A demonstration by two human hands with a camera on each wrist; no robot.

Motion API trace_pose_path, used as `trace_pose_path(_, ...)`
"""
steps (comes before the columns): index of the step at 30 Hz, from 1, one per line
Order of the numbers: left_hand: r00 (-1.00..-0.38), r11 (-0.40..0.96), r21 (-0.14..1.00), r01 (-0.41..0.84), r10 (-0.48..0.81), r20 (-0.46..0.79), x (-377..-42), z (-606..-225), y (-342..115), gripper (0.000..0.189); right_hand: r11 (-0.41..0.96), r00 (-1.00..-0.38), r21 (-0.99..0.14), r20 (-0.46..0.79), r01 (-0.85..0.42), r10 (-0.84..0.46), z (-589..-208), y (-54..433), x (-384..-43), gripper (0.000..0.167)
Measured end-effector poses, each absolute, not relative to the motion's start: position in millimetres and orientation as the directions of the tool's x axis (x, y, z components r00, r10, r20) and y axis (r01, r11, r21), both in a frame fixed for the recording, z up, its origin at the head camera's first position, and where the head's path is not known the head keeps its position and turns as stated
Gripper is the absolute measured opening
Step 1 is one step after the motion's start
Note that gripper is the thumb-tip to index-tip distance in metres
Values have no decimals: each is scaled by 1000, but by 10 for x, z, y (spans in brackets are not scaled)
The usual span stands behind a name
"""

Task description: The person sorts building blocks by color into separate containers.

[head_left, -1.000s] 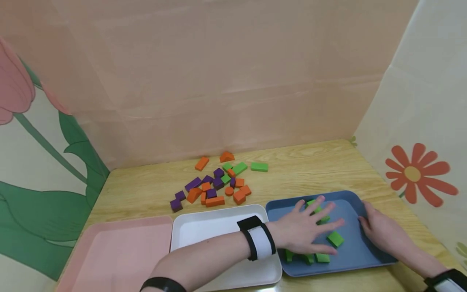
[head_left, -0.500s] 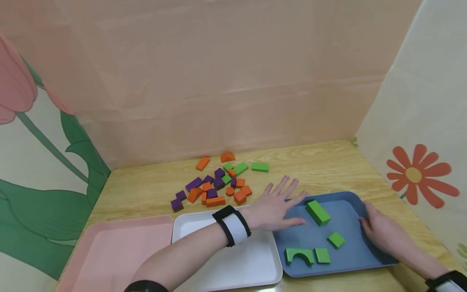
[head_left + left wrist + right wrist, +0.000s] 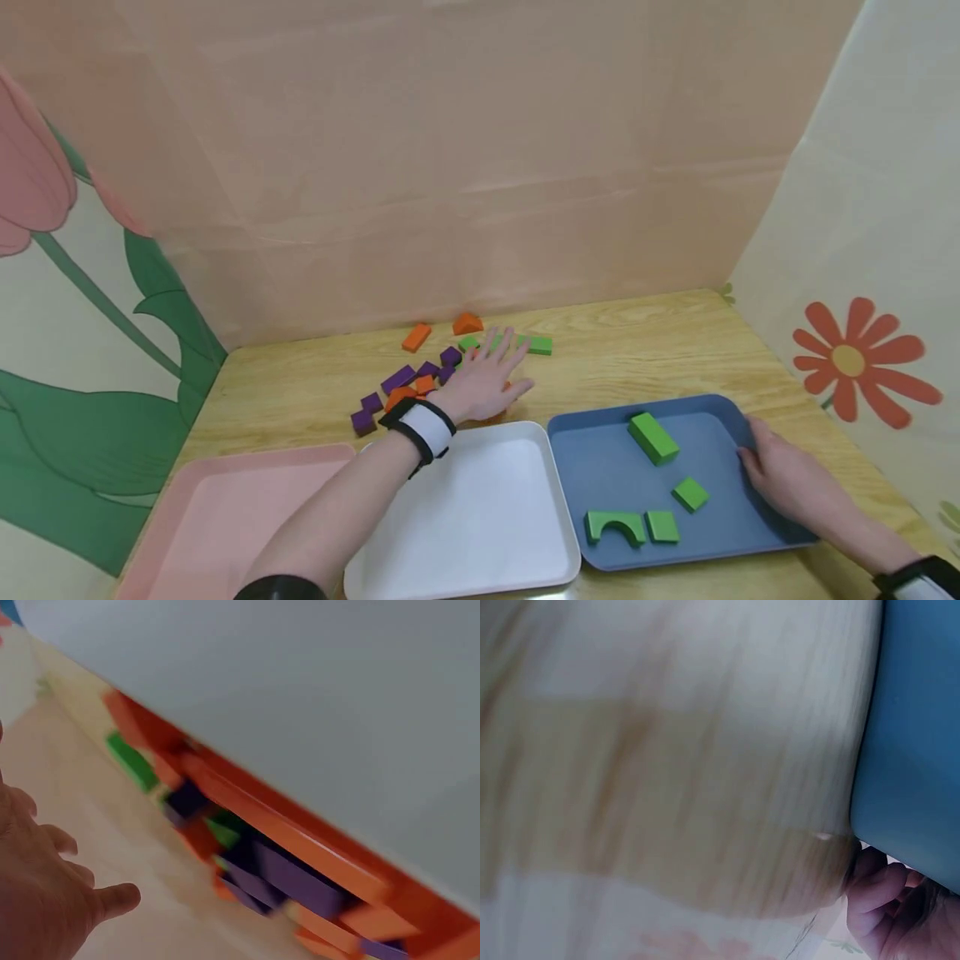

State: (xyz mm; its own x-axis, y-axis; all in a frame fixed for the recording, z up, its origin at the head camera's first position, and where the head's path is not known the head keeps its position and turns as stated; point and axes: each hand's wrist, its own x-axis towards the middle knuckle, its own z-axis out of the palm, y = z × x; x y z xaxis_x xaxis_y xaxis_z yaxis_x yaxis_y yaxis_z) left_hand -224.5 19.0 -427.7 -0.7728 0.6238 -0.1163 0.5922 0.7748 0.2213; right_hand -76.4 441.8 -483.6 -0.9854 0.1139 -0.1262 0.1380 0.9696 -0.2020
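Note:
My left hand (image 3: 480, 385) is over the right part of a block pile, its fingers spread and nothing held. Beneath and around it lie purple blocks (image 3: 397, 379), orange blocks (image 3: 416, 337) and green blocks (image 3: 537, 345), some hidden by the hand. In the left wrist view the same hand (image 3: 45, 877) shows beside the blurred pile. My right hand (image 3: 791, 479) grips the right rim of a blue tray (image 3: 720, 533), thumb inside. Lying in that tray are a green arch block (image 3: 615, 525), a long green block (image 3: 653, 438) and two smaller green blocks (image 3: 691, 493).
A white tray (image 3: 480, 525) stands left of the blue one, under my left forearm. Farther left is a pink tray (image 3: 247, 508). The wooden table (image 3: 637, 358) ends at a pinkish back sheet (image 3: 450, 167), with printed side panels left and right.
My left hand has moved from above the blue tray, leftward and away from me, to the block pile. The right hand stays on the tray rim.

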Motion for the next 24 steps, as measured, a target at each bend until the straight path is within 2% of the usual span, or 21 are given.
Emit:
trace_pose_path(7,-851,862,225,455,495,-177,-2468,-4390,-176,72,972,-989,-199,-108,124,105,-4847,4416,-755,61)
trace_pose_path(16,-867,894,183,410,444,-227,-2541,-4425,-278,70,971,-988,-201,-111,126,105,-4841,4415,-755,60)
trace_pose_path(24,-874,896,113,430,444,-198,-2560,-4430,-264,63,972,-990,-201,-103,119,100,-4842,4402,-751,61)
